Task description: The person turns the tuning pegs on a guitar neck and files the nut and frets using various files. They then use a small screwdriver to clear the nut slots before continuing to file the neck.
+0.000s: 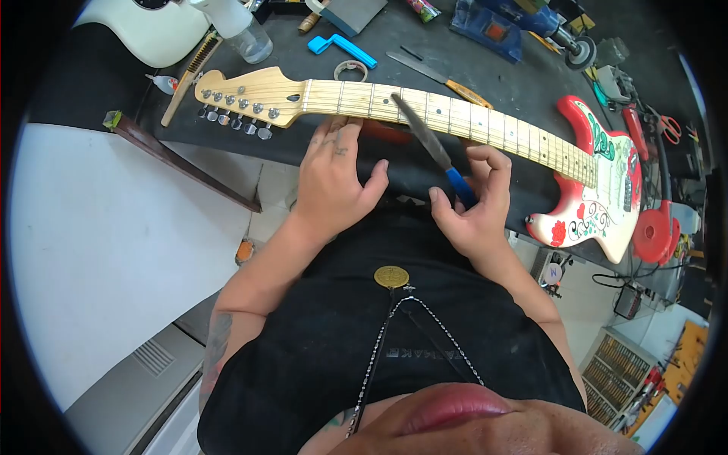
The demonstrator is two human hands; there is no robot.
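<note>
An electric guitar lies across the bench, its pale maple neck (470, 121) running from the headstock with tuners on the left to a red and white flower-painted body (584, 212) on the right. My right hand (481, 205) is closed around the blue handle of a file (428, 140). The file's dark blade slants up to the left, its tip over the fretboard. My left hand (337, 167) is at the near edge of the neck by the nut, thumb spread away and fingertips partly hidden at the neck.
On the dark bench (296, 61) behind the neck are a blue string winder (341, 49), a tape roll (350, 71), a wooden-handled knife-like tool (440, 78), a brush (189, 80) and a clear bottle (246, 34). A rotary tool with a wheel (580, 53) sits at the back right.
</note>
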